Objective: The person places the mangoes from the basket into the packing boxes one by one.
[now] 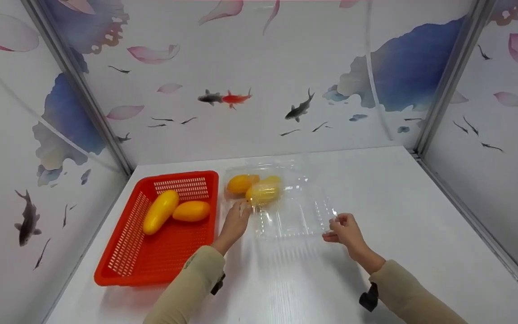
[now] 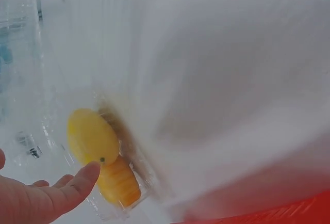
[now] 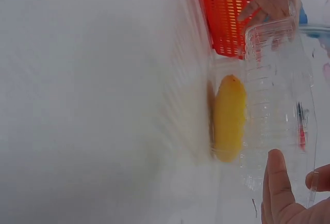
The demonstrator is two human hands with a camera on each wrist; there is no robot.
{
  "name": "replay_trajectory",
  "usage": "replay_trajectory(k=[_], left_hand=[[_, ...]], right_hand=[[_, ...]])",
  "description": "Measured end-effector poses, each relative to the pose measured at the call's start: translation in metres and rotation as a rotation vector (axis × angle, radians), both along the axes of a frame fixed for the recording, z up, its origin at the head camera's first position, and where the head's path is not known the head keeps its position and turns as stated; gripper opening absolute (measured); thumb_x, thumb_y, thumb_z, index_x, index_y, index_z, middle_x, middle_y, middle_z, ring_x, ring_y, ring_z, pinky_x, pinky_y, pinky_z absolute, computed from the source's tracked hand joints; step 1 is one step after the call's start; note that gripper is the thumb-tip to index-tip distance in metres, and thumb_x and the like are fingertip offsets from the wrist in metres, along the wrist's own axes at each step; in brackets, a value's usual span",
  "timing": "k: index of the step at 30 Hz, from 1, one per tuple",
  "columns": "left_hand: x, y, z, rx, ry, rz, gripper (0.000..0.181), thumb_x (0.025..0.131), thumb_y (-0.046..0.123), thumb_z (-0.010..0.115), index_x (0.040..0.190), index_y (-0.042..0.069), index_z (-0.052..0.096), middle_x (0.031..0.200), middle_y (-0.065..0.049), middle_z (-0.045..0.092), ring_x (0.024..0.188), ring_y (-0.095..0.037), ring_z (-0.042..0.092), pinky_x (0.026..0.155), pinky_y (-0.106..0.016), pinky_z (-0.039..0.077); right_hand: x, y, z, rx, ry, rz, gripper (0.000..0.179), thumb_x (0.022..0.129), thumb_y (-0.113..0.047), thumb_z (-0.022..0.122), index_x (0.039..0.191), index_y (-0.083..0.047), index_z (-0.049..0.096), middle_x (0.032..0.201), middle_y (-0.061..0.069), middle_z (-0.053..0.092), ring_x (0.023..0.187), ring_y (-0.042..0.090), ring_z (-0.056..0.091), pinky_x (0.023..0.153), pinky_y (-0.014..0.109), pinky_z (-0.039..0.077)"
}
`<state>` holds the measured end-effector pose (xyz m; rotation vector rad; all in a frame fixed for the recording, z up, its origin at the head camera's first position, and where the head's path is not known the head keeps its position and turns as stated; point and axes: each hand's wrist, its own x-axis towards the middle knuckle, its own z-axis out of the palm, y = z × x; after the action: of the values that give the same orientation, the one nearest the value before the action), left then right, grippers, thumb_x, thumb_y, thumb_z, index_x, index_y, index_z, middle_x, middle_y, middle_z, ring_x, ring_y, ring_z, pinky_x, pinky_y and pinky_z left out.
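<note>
A clear plastic clamshell box point(image 1: 231, 172) lies toward the back of the white table with two yellow mangoes, a nearer one point(image 1: 262, 194) and a farther one point(image 1: 240, 183), at its left. Its transparent lid point(image 1: 292, 216) is tilted up and overlaps the nearer mango in the head view. My right hand point(image 1: 348, 231) pinches the lid's right front corner between thumb and fingers. At the lid's left side is my left hand point(image 1: 236, 221), fingers extended; in the left wrist view a fingertip overlaps the edge of a mango point(image 2: 93, 136).
Left of the box stands a red plastic basket point(image 1: 162, 265) holding a long yellow mango point(image 1: 161, 211) and a shorter orange-yellow one point(image 1: 191, 211). Printed white panels point(image 1: 259, 130) enclose the table at the back and both sides.
</note>
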<state>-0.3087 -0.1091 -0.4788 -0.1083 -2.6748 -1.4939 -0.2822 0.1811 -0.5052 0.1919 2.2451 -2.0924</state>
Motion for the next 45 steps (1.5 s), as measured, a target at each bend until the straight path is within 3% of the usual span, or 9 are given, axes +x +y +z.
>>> replay_trajectory(k=[6,10,17,21,24,29,37,41,45], left_hand=[[0.001,-0.007,-0.001,-0.064,-0.006,0.065,0.048,0.090,0.009,0.047,0.131,-0.013,0.034,0.129,-0.032,0.042,0.121,-0.043,0.040,0.103,-0.050,0.030],[0.001,-0.011,-0.001,-0.152,-0.039,0.080,0.047,0.088,0.006,0.046,0.130,-0.011,0.037,0.126,-0.031,0.044,0.118,-0.042,0.042,0.102,-0.049,0.032],[0.003,-0.015,-0.002,-0.372,-0.095,0.071,0.044,0.081,-0.003,0.050,0.124,-0.013,0.044,0.116,-0.032,0.047,0.109,-0.043,0.047,0.100,-0.049,0.035],[0.004,-0.018,-0.006,-0.469,-0.136,0.062,0.043,0.081,-0.004,0.051,0.122,-0.016,0.043,0.119,-0.036,0.044,0.113,-0.046,0.044,0.102,-0.050,0.032],[0.005,-0.016,-0.007,-0.507,-0.173,0.085,0.042,0.083,-0.003,0.051,0.121,-0.017,0.043,0.120,-0.037,0.042,0.110,-0.047,0.045,0.101,-0.050,0.034],[0.005,-0.012,-0.008,-0.592,-0.214,0.120,0.036,0.083,0.004,0.053,0.113,-0.016,0.048,0.109,-0.031,0.047,0.100,-0.042,0.050,0.095,-0.048,0.039],[0.005,-0.012,-0.007,-0.661,-0.289,0.073,0.031,0.084,0.012,0.055,0.101,-0.013,0.054,0.103,-0.027,0.049,0.100,-0.039,0.048,0.095,-0.048,0.037],[0.004,-0.010,-0.007,-0.699,-0.339,0.052,0.035,0.085,0.017,0.057,0.104,-0.013,0.054,0.114,-0.027,0.045,0.105,-0.039,0.045,0.098,-0.048,0.036],[0.007,-0.007,-0.003,-0.690,-0.347,0.051,0.052,0.084,0.018,0.059,0.121,-0.014,0.046,0.136,-0.031,0.031,0.116,-0.043,0.040,0.102,-0.050,0.032]], right_hand=[[0.003,-0.021,-0.014,-0.025,-0.072,0.069,0.047,0.089,-0.004,0.043,0.130,0.006,0.022,0.120,0.029,0.039,0.065,0.016,0.064,0.063,0.029,0.055],[0.004,-0.033,-0.019,-0.019,-0.109,0.086,0.052,0.087,-0.003,0.044,0.134,0.005,0.022,0.120,0.030,0.040,0.065,0.017,0.064,0.062,0.030,0.055],[0.006,-0.047,-0.023,-0.011,-0.156,0.121,0.049,0.082,0.001,0.046,0.128,0.005,0.030,0.108,0.024,0.043,0.060,0.018,0.063,0.060,0.033,0.055],[0.008,-0.054,-0.025,0.023,-0.178,0.152,0.040,0.086,-0.002,0.048,0.123,0.006,0.036,0.102,0.020,0.046,0.058,0.019,0.063,0.058,0.034,0.055],[0.006,-0.057,-0.029,0.050,-0.180,0.170,0.032,0.089,-0.006,0.048,0.118,0.006,0.040,0.097,0.018,0.048,0.056,0.018,0.062,0.057,0.033,0.055],[0.001,-0.060,-0.033,0.079,-0.177,0.178,0.023,0.094,-0.011,0.043,0.109,0.007,0.045,0.083,0.013,0.052,0.053,0.016,0.058,0.053,0.031,0.054],[-0.002,-0.061,-0.034,0.092,-0.186,0.194,0.022,0.093,-0.013,0.044,0.101,0.008,0.047,0.067,0.007,0.047,0.051,0.014,0.054,0.052,0.028,0.054],[-0.003,-0.062,-0.034,0.089,-0.172,0.211,0.021,0.093,-0.013,0.045,0.098,0.008,0.047,0.064,0.006,0.046,0.050,0.013,0.053,0.053,0.028,0.054],[-0.002,-0.062,-0.034,0.072,-0.154,0.227,0.021,0.092,-0.012,0.044,0.095,0.008,0.046,0.062,0.005,0.047,0.049,0.012,0.055,0.054,0.029,0.054]])
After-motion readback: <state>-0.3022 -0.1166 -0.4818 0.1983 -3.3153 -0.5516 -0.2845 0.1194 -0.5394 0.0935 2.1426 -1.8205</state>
